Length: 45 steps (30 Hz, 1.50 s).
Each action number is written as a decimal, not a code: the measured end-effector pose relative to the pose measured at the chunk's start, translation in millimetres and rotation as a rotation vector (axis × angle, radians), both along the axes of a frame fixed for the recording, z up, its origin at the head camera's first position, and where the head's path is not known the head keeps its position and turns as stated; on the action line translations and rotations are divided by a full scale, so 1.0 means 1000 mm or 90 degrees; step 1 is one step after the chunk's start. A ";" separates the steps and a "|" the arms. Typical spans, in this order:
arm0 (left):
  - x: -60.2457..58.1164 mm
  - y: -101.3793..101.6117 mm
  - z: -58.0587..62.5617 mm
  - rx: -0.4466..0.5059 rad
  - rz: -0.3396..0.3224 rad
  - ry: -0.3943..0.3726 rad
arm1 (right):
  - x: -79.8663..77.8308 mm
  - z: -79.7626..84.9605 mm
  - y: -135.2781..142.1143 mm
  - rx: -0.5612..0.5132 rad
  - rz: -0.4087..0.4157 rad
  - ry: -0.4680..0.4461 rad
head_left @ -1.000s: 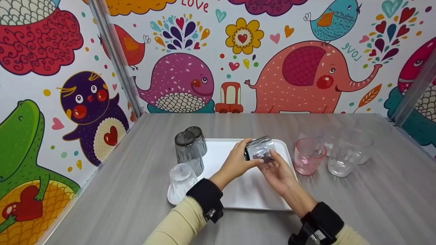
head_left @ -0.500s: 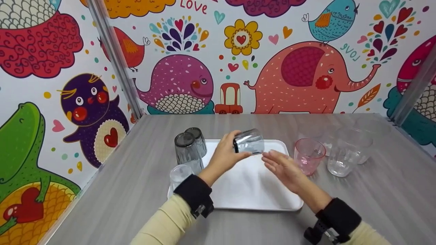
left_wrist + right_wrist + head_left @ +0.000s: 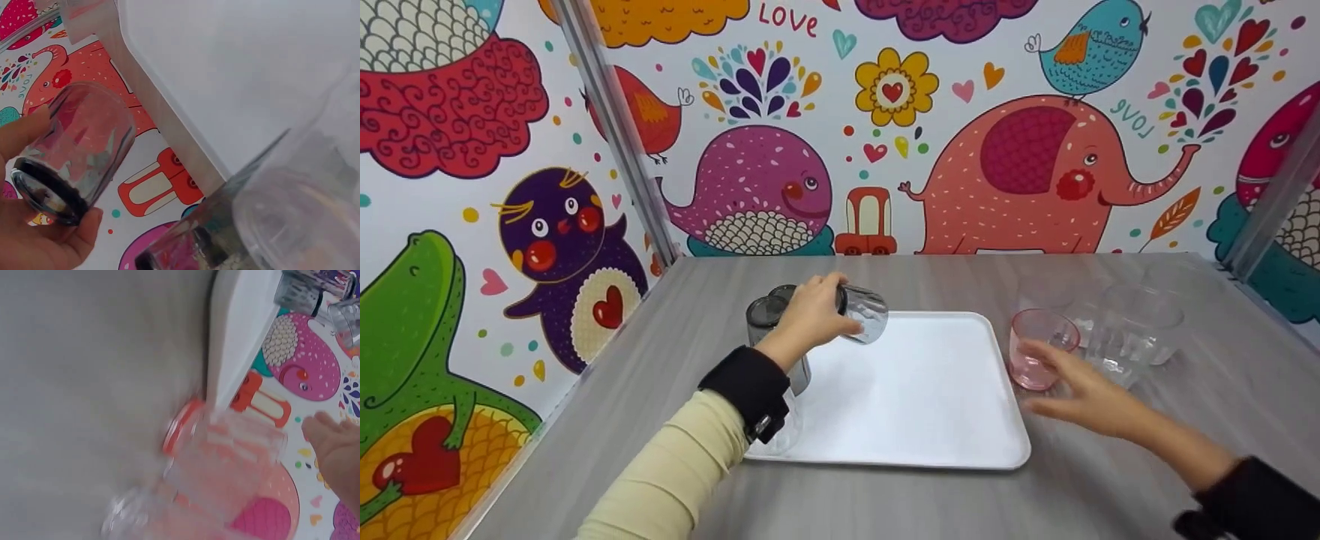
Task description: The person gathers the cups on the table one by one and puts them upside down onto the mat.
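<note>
My left hand (image 3: 812,315) grips a grey glass (image 3: 870,313) near its dark, thick base, holding it above the tray's back left part. The glass is tilted, its mouth pointing right and down. In the left wrist view, fingers and thumb pinch that base. Behind my left wrist, two grey glasses (image 3: 765,313) stand upside down at the tray's left side, partly hidden. A clear glass (image 3: 784,435) at the front left corner is mostly covered by the wrist. My right hand (image 3: 1095,394), fingers spread, is in front of a pink glass (image 3: 1044,326); contact cannot be made out.
The white tray (image 3: 915,397) lies mid-table. Several clear glasses (image 3: 1140,322) stand close together right of the pink one, some hard to see. A patterned wall (image 3: 877,157) closes off the back, and another panel (image 3: 427,195) the left side.
Both hands were at the grey glass a second ago. The right hand has let go and moved right to the pink glass. The left hand has carried the grey glass leftward.
</note>
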<state>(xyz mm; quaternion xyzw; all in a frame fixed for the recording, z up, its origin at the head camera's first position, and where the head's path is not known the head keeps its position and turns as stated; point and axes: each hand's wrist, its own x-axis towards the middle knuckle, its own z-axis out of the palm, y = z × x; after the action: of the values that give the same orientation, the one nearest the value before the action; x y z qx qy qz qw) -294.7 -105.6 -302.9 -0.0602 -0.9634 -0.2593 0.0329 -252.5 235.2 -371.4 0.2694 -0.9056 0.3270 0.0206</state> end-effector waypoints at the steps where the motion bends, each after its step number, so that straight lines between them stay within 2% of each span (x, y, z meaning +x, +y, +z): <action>1: -0.002 0.000 -0.001 -0.011 0.002 0.001 | 0.003 0.001 0.009 0.028 0.012 0.009; 5: -0.011 0.003 -0.008 -0.051 0.018 0.008 | 0.013 0.006 0.048 0.123 0.015 -0.029; 12: -0.029 0.008 -0.021 -0.128 0.046 0.000 | 0.015 -0.001 0.111 0.219 -0.045 -0.123; 16: -0.038 0.013 -0.030 -0.170 0.028 -0.005 | 0.017 -0.005 0.132 0.244 -0.069 -0.154; 20: -0.053 0.021 -0.040 -0.224 0.004 -0.008 | 0.025 -0.007 0.145 0.252 -0.071 -0.145; 24: -0.067 0.023 -0.052 -0.284 0.008 -0.031 | 0.031 -0.007 0.154 0.245 -0.063 -0.134; 26: -0.071 0.022 -0.059 -0.301 0.014 -0.019 | 0.033 -0.007 0.158 0.243 -0.069 -0.142; 32: -0.074 0.018 -0.074 -0.312 0.016 0.056 | 0.033 -0.006 0.170 0.223 -0.086 -0.195; 39: -0.074 0.018 -0.078 -0.311 0.021 0.065 | 0.035 -0.013 0.176 0.218 -0.084 -0.187; 42: -0.075 0.018 -0.077 -0.289 0.008 0.056 | 0.032 -0.009 0.176 0.210 -0.102 -0.184; 45: -0.075 0.018 -0.071 -0.262 -0.012 0.033 | 0.026 -0.004 0.172 0.200 -0.147 -0.167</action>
<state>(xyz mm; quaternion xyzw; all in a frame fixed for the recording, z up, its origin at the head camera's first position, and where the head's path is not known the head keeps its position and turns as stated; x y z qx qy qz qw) -370.1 -87.4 -374.0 -0.0813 -0.9942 -0.0559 0.0425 -226.8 407.3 -375.5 0.1194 -0.9651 0.2095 -0.1021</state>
